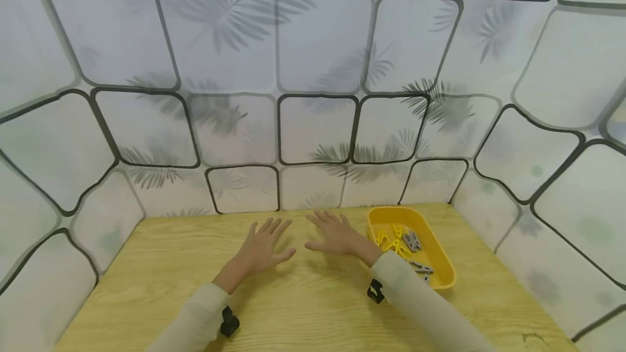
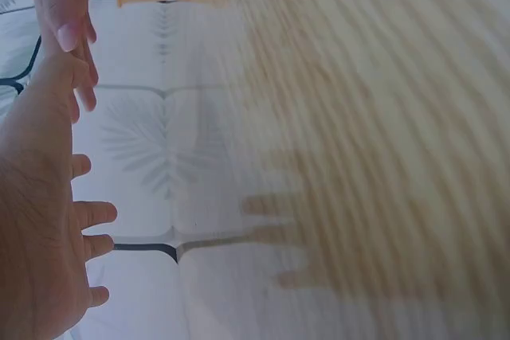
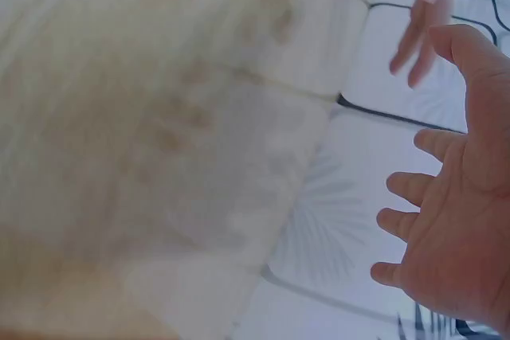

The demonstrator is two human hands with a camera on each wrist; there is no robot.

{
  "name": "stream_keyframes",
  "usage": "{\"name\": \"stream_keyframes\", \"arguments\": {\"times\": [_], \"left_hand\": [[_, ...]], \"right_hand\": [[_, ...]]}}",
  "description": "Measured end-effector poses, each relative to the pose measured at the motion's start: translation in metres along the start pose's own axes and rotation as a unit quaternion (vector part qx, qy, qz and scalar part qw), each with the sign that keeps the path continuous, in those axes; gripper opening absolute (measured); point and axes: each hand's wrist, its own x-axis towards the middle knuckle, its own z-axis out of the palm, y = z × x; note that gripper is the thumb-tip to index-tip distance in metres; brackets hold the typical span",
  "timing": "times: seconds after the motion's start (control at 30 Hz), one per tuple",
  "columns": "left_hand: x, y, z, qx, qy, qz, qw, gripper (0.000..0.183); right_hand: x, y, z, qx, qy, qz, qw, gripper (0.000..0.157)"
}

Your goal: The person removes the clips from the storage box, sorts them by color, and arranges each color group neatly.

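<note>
Both hands hover over the wooden table with fingers spread and nothing in them. In the head view the left hand (image 1: 261, 250) is near the middle of the table, palm down. Facing it from the right is the right hand (image 1: 337, 235), a small gap apart from it. The right hand and forearm are nearest to a yellow tray (image 1: 442, 265), part of whose near left side the sleeve hides. Inside the tray lie yellow clothespins (image 1: 397, 243) and grey clothespins (image 1: 412, 241). Each wrist view shows its own hand with fingers extended, the other hand beyond.
The pale wooden table (image 1: 171, 276) is bounded at the back and sides by a white patterned curtain or sheet (image 1: 318, 129). A small black device (image 1: 229, 322) is strapped at the left wrist, and a similar black device (image 1: 375, 291) at the right.
</note>
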Motion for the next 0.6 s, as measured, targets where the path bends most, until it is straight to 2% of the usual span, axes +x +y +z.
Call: {"name": "stream_keyframes", "arguments": {"times": [0.13,0.3,0.5,0.6], "left_hand": [[0.007,0.008,0.003,-0.025,0.001,0.001,0.9997,0.077],[0.018,0.024,0.005,-0.052,-0.001,0.01,0.9986,0.076],[0.037,0.052,0.008,-0.081,0.002,0.033,0.9961,0.075],[0.047,0.068,0.01,-0.087,0.003,0.05,0.9949,0.074]], "right_hand": [[-0.007,0.007,-0.022,0.02,-0.009,0.007,1.0,0.078],[-0.017,0.025,-0.046,0.019,-0.007,0.013,1.0,0.079],[-0.029,0.052,-0.07,-0.002,0.012,0.016,1.0,0.079],[-0.039,0.065,-0.082,0.008,0.017,0.027,0.999,0.079]]}}
